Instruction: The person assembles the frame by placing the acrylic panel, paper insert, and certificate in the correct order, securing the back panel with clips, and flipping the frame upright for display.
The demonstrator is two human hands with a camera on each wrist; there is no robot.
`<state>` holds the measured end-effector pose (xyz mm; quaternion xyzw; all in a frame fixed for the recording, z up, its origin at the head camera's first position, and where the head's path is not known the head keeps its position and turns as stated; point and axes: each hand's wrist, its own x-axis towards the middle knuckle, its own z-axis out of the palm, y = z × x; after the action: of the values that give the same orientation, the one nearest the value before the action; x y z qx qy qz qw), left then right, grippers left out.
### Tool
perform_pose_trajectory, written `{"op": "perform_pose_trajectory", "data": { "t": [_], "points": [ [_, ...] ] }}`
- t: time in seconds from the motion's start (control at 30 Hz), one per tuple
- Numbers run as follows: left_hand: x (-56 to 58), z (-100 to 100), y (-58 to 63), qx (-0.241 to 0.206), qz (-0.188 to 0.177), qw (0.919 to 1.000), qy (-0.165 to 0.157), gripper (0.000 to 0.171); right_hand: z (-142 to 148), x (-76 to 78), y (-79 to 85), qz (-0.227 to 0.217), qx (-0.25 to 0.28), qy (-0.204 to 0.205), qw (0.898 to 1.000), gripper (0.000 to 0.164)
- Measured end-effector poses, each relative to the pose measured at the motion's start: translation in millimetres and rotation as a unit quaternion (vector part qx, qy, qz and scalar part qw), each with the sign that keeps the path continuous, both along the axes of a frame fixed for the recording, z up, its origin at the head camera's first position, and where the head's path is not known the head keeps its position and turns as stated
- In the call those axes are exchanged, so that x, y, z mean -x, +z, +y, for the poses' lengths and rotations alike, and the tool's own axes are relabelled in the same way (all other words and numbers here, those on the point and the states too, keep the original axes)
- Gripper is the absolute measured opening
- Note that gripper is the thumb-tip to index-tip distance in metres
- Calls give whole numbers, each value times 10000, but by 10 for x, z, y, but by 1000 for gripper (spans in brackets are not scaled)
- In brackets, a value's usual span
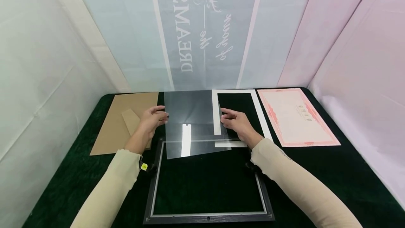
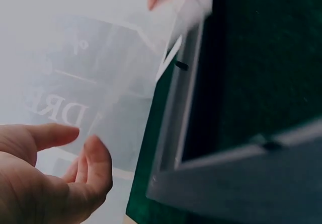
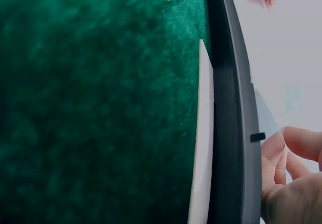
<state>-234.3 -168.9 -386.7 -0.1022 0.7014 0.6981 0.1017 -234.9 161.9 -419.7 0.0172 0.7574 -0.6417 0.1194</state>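
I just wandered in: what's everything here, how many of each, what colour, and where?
Clear sheet: 1, see-through, between the hands, overlapping the frame's far side in the head view
Frame: 1, dark grey, front centre
Window mat: 1, white, behind the frame
Board with flap: 1, brown, left
Bordered paper: 1, off-white and pink, right
Table cover: 1, dark green, underneath
Backdrop: 1, pale blue with white lettering, back
Side drapes: 2, whitish, left and right
Left hand: 1, bare, sheet's left edge
Right hand: 1, bare, sheet's right edge
Sleeves: 2, cream, both arms
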Motion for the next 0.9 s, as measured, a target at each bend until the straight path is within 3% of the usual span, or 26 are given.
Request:
{"op": "perform_pose_trajectory", "data": {
  "t": [0.2, 0.53, 0.77, 0.9],
  "points": [
    [0, -56, -96, 342, -43, 9985, -422, 61, 34, -19, -25, -115, -82, 234, 9996, 53],
    [-24, -137, -231, 939, -180, 9914, -899, 53, 11, -1, -59, -303, -535, 274, 9977, 51],
    [6, -172, -261, 760, -190, 9937, -801, 49, 8, -6, -45, -239, -720, 438, 9962, 51],
    [35, -204, -251, 625, -93, 9969, -458, 50, 9, -13, -25, -148, -853, 544, 9948, 51]
  ]
}}
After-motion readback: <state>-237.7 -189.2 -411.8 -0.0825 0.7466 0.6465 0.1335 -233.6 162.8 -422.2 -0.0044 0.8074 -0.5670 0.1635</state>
